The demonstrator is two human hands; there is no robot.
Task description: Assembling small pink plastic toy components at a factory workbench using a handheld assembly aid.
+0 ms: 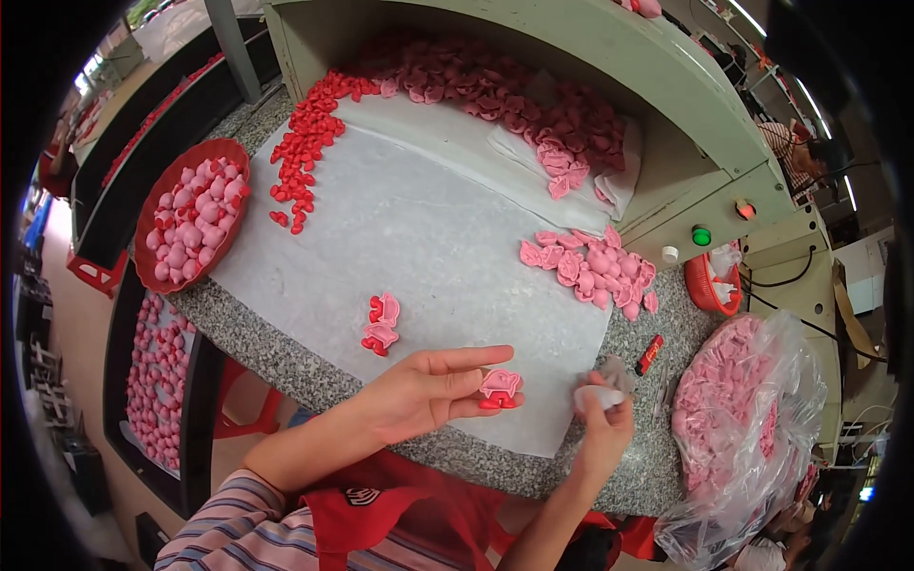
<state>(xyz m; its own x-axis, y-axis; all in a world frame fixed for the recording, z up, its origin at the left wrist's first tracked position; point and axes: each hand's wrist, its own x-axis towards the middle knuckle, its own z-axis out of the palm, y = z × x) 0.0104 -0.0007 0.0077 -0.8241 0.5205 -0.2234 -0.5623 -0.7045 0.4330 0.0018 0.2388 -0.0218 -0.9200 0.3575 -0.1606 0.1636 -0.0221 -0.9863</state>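
Note:
In my left hand point(433, 390) is a small pink-and-red plastic figure part point(501, 388), pinched at the fingertips with its hollow side showing. The index finger stretches out above it. My right hand point(606, 433), by the sheet's right edge, has its fingers closed on a whitish crumpled wad point(597, 397), perhaps cloth or tissue. Just behind that lies a greyish translucent wad point(617, 373). Two similar pink-and-red parts point(383, 324) rest on the white sheet point(428, 238), left of my left hand.
Red pieces point(309, 143) and pink shells point(595, 266) lie on the sheet. More shells fill the pale green machine's opening point(666, 105). A red bowl point(143, 228) of parts stands left. At right are a red marker-like tube point(650, 354), a small red basket point(703, 288) and a plastic bag point(795, 381).

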